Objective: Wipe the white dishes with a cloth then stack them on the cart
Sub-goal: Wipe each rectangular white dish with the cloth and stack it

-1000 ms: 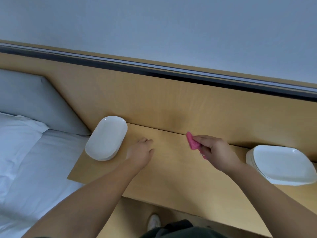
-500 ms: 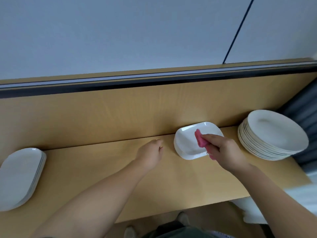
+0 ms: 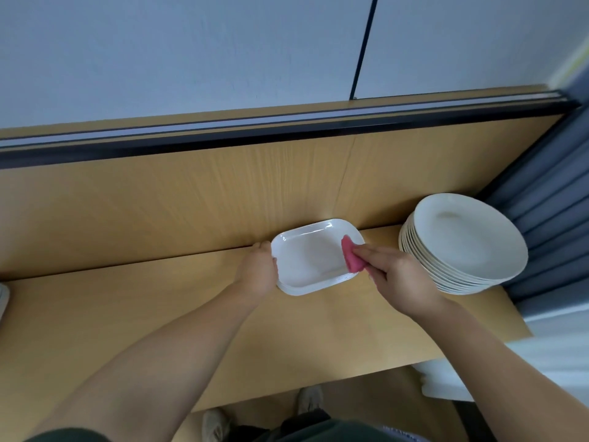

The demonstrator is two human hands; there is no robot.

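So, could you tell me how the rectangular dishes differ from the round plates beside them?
The rectangular dishes are oblong with rounded corners; the round plates are circular. The rectangular dishes form a low pile, the round plates a much taller stack. The left hand grips the rectangular dishes' rim and the right hand holds a pink cloth on them; the round plates sit untouched. Both are white, on the wooden shelf.

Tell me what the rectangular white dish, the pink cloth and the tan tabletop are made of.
The rectangular white dish looks like glazed ceramic or melamine: glossy, sharp highlights along its rim. The pink cloth is soft matte fabric, bunched into folds. The tan tabletop seems wood-grain laminate or veneer, smooth with faint sheen.
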